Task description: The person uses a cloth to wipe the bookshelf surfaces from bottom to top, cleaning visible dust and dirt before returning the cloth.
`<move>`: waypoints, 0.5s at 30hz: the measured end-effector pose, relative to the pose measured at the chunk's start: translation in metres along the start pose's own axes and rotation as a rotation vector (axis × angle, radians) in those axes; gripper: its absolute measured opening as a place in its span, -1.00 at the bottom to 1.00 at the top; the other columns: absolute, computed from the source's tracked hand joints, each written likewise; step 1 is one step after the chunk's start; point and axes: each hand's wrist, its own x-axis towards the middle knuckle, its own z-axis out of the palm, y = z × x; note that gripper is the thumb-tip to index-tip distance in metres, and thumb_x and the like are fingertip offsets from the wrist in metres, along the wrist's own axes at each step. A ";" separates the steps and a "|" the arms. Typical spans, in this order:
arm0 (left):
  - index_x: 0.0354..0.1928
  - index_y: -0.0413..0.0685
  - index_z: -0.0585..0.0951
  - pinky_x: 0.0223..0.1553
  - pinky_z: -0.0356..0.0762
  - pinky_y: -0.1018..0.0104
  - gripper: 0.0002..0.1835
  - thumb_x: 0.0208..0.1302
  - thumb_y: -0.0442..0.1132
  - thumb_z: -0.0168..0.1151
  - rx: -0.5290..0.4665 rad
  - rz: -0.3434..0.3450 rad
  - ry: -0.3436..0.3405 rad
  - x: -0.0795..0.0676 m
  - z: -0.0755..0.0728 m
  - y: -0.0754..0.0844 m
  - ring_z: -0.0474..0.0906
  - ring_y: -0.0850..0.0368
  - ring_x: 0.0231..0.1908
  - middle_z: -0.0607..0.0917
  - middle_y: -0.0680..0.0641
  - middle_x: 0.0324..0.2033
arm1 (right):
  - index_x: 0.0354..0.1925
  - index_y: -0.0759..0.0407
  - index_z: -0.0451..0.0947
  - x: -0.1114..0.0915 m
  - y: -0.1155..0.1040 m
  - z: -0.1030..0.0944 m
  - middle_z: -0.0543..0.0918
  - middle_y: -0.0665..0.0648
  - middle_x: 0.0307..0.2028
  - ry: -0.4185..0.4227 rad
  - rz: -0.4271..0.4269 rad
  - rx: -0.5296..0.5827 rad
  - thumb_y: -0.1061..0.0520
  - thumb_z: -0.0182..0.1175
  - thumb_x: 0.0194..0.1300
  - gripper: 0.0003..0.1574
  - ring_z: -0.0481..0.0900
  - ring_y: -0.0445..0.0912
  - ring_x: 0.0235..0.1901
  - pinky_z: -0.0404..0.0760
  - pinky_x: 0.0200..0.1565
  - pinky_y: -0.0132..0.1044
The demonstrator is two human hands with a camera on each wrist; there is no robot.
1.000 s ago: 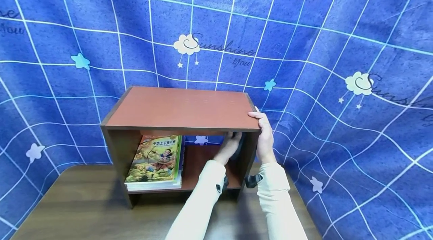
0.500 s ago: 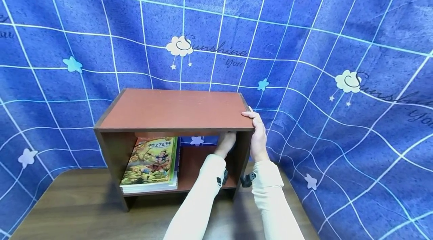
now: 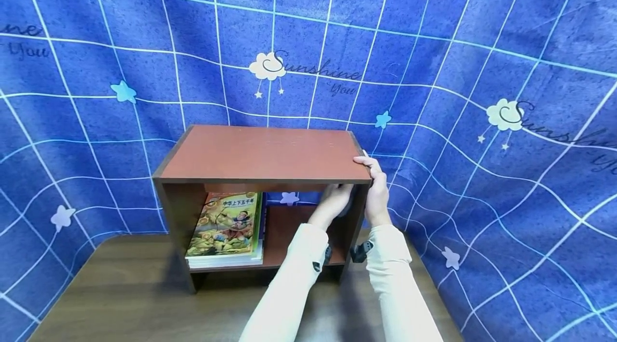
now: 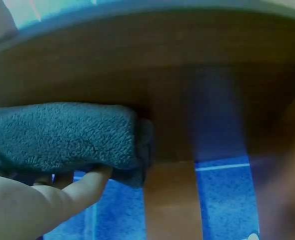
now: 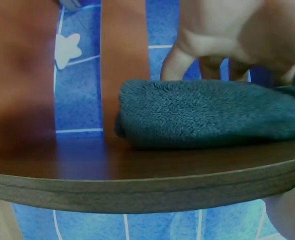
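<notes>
My left hand [image 3: 332, 203] reaches inside the small brown shelf [image 3: 265, 154], up near its right side panel. It holds a folded dark teal towel [image 4: 62, 135] flat along the panel's inner face. In the left wrist view, the thumb lies at the towel's lower edge and the fingertips are hidden behind it. The same towel [image 5: 202, 112] shows in the right wrist view, between the left hand and the panel. Outside the shelf, my right hand [image 3: 378, 192] rests on that same panel, with a digit laid over the red-brown top board.
Several books [image 3: 226, 224] lie stacked in the left part of the shelf, an illustrated cover on top. The shelf stands on a wooden table [image 3: 135, 278]. Behind and to the right hangs a blue checked curtain [image 3: 434, 63] with clouds and stars.
The head view swings slightly left and back. Inside the shelf, my left hand shifts a little closer to the right panel with the towel. My right hand keeps its place on the corner.
</notes>
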 end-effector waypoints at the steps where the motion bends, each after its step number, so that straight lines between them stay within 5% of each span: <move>1: 0.33 -0.03 0.38 0.25 0.15 0.19 -0.40 0.37 0.13 -0.07 -0.011 0.014 -0.001 -0.004 0.000 0.001 0.22 0.01 0.28 0.39 -0.14 0.26 | 0.10 0.54 0.34 0.000 0.000 -0.001 0.19 0.19 0.37 0.000 0.000 0.006 0.21 -0.48 0.36 -0.38 0.01 0.03 0.39 -0.01 0.32 -0.20; 5: 0.39 0.12 0.28 0.27 0.11 0.10 -0.39 0.37 0.15 -0.09 0.025 0.098 -0.005 -0.023 -0.001 0.007 0.11 -0.02 0.33 0.22 -0.16 0.35 | 0.12 0.55 0.30 0.003 0.007 -0.004 0.18 0.14 0.38 -0.016 0.000 0.059 0.20 -0.46 0.34 -0.39 -0.02 -0.02 0.40 -0.05 0.32 -0.21; 10: 0.38 0.10 0.32 0.20 0.22 0.02 -0.37 0.35 0.19 -0.11 0.069 0.146 0.006 -0.041 -0.002 0.011 0.22 -0.08 0.26 0.21 -0.19 0.34 | 0.11 0.47 0.33 0.007 0.023 -0.009 0.19 0.11 0.38 -0.023 0.003 0.097 0.15 -0.45 0.35 -0.40 -0.01 -0.12 0.39 -0.06 0.32 -0.20; 15: 0.36 0.07 0.34 0.23 0.19 0.05 -0.41 0.37 0.14 -0.09 0.066 0.134 0.026 -0.035 0.000 0.013 0.20 -0.08 0.28 0.23 -0.21 0.32 | 0.06 0.40 0.40 0.009 0.028 -0.010 0.20 0.14 0.37 0.004 -0.016 0.100 0.14 -0.42 0.34 -0.42 0.03 -0.11 0.37 -0.05 0.32 -0.18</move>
